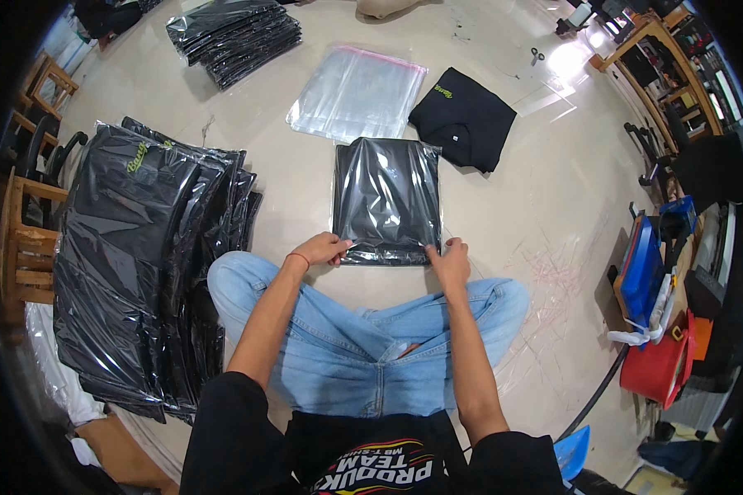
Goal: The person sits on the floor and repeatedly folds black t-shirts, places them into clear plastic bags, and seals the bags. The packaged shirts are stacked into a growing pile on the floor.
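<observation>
A folded black garment in a clear plastic bag (387, 192) lies flat on the floor before my crossed legs. My left hand (325, 249) pinches the bag's near left corner between thumb and fingers. At the near right corner, my right hand (451, 263) holds the plastic edge, thumb on top. The near edge of the plastic shows a folded band between my hands. Just beyond the bag lies a pile of flat clear plastic bags (359, 93) with a pink strip along the far edge. A folded black T-shirt (467, 120) with green lettering rests beside them, unbagged.
A tall stack of bagged black garments (130, 260) stands at my left. Another bagged stack (235, 40) sits farther off. Scissors (537, 56) lie at the far right. Thin plastic strips (548, 272) litter the floor by my right knee, near a red bucket (656, 371).
</observation>
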Available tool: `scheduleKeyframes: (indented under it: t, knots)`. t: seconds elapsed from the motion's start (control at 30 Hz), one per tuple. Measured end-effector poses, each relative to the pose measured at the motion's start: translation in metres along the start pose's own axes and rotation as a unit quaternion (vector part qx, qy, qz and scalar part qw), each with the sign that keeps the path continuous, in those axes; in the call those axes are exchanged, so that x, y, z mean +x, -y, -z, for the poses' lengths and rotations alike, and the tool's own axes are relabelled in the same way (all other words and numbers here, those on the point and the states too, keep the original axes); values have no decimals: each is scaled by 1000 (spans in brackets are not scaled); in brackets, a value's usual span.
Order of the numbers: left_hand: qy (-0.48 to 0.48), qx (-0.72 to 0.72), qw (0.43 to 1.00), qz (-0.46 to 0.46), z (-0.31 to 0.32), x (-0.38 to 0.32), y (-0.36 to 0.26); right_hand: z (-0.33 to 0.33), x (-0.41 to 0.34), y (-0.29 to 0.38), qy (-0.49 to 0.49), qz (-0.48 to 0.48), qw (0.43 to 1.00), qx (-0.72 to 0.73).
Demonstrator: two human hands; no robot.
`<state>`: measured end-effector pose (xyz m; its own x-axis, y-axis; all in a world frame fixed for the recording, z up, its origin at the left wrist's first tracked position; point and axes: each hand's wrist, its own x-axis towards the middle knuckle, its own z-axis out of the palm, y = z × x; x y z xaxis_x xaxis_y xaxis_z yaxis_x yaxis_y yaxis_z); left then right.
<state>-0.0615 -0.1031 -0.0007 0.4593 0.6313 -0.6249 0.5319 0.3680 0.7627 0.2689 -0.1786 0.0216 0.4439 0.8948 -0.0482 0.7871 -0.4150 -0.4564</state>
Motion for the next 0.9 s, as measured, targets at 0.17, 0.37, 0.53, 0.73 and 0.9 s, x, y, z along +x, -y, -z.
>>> scheduleKeyframes:
  t: [0.17,0.37,0.53,0.73,0.9]
  knots:
    - [-207,85,974,-39,5,-1,-6,11,64,6,285,-59,931,220]
    - [-365,-27,930,-48,14,4,-2,182,121,179,182,166,878,411]
    - [-422,-245,870,-67,34,0,2,230,72,275,280,294,887,217]
    - [-538,-339,764,-112,43,-10,5,92,-2,213,432,333,781,304]
    - [-304,198,916,-172,-7,-5,-5,-4,-71,80,107,170,975,96]
